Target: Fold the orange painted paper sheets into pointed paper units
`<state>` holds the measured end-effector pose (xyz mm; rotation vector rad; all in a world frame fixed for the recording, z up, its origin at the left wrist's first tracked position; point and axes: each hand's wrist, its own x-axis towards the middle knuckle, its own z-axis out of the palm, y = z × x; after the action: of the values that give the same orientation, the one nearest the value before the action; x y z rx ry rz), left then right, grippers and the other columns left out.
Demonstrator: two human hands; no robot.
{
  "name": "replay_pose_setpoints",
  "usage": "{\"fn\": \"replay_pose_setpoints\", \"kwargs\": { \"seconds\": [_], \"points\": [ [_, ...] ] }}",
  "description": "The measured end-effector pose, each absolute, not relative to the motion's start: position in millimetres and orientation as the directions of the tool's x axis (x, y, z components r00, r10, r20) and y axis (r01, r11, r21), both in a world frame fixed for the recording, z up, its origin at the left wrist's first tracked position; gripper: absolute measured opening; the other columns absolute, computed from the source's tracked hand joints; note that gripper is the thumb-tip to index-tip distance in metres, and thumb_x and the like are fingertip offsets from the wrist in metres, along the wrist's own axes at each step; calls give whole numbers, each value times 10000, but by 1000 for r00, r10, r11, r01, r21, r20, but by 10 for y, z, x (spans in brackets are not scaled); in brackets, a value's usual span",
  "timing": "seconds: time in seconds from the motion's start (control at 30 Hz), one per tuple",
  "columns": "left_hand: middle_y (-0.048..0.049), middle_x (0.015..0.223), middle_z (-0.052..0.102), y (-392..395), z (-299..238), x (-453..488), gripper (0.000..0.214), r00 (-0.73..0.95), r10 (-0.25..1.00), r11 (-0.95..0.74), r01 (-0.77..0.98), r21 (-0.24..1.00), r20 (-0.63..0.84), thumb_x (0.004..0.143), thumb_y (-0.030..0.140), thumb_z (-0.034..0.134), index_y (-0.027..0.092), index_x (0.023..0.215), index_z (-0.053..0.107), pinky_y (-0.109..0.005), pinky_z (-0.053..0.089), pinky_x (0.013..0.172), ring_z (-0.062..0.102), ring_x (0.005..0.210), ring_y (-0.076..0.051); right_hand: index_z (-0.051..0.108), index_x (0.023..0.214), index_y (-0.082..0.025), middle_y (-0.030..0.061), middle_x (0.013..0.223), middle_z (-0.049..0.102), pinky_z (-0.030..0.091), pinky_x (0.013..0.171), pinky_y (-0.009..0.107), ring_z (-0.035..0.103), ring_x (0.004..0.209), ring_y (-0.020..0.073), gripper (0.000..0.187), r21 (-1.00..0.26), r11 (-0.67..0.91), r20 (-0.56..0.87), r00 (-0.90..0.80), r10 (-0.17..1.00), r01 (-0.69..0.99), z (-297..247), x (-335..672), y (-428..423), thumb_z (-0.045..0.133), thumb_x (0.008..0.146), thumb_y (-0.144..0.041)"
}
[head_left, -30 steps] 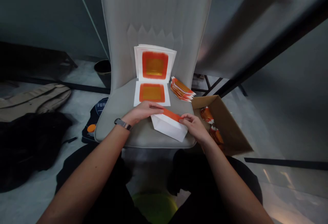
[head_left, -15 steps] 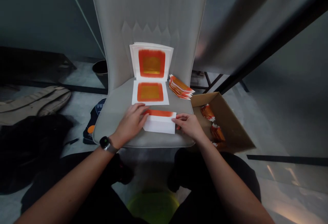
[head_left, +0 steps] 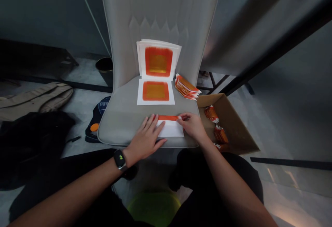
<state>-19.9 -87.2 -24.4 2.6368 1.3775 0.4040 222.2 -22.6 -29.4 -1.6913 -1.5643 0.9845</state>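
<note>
A folded white paper with an orange strip along its far edge [head_left: 171, 126] lies near the front of the grey chair seat [head_left: 121, 116]. My left hand [head_left: 147, 139] lies flat on the paper's left part, fingers stretched out. My right hand [head_left: 192, 125] pinches the paper's upper right corner at the orange strip. Behind it a flat white sheet with an orange square [head_left: 155, 91] lies on the seat. A stack of the same sheets [head_left: 158, 60] leans against the chair back.
A pile of folded orange papers [head_left: 187, 88] sits at the seat's right rear. An open cardboard box [head_left: 233, 125] with more folded papers stands on the floor to the right. A dark bin [head_left: 105, 68], a beige bag [head_left: 36, 97] and dark clothing [head_left: 28, 140] lie to the left.
The paper was turned square to the seat edge and folded narrower. My left hand drew back from its far edge and now lies flat on it; my right hand stayed at the right corner.
</note>
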Motion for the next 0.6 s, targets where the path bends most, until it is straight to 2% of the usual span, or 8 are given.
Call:
{"fn": "replay_pose_setpoints", "kwargs": {
  "seconds": [0.13,0.27,0.33,0.4,0.47,0.53,0.6],
  "points": [
    [-243,1634,322,-906,-217,-124,677,538,829,-559,793,242,153,1013,540,490,88,1515,449,-564,235,1250,237,1544,-395,791,954,-198,59,812,734,485,680,313,629,684,190,203,-786,52,24,-54,998,616,-260,2235,-308,677,848,-328],
    [-194,1598,414,-903,-154,-60,566,553,816,-577,777,252,167,1021,486,511,160,1485,507,-576,303,1219,305,1521,-384,797,1081,-217,77,921,710,497,761,327,634,778,201,255,-659,274,176,-211,962,700,-272,2258,-426,601,926,-266],
    [-164,1542,498,-873,-127,-42,473,565,803,-595,759,263,189,1018,449,539,183,1406,590,-588,340,1199,366,1491,-381,789,1128,-216,79,939,690,505,781,330,636,813,204,282,-634,340,221,-258,940,694,-315,2270,-475,576,946,-250],
    [-131,1411,624,-820,-112,-37,331,568,794,-608,733,305,217,1024,397,544,177,1208,709,-580,374,1185,465,1428,-360,783,1150,-204,80,940,675,515,800,333,638,836,206,292,-642,367,264,-256,930,673,-367,2278,-505,572,951,-238],
    [-103,1255,715,-753,-110,-47,282,540,803,-596,705,385,254,1033,352,536,170,997,748,-532,424,1164,588,1311,-307,783,1150,-200,80,935,668,523,813,337,639,850,208,287,-658,367,288,-230,930,658,-413,2283,-517,579,951,-239],
    [-82,1179,746,-685,-108,-64,253,494,818,-574,675,463,295,1033,314,543,178,952,739,-479,487,1112,658,1203,-255,786,1145,-207,83,943,671,531,814,340,641,854,211,283,-665,364,295,-218,930,652,-443,2286,-518,579,957,-249],
    [-67,1191,746,-632,-97,-74,190,462,824,-567,655,500,329,1025,281,562,196,1019,731,-465,523,1055,665,1181,-238,787,1144,-214,88,955,677,534,826,344,645,873,216,286,-658,378,308,-225,924,651,-458,2289,-518,568,965,-253]
  ]
}}
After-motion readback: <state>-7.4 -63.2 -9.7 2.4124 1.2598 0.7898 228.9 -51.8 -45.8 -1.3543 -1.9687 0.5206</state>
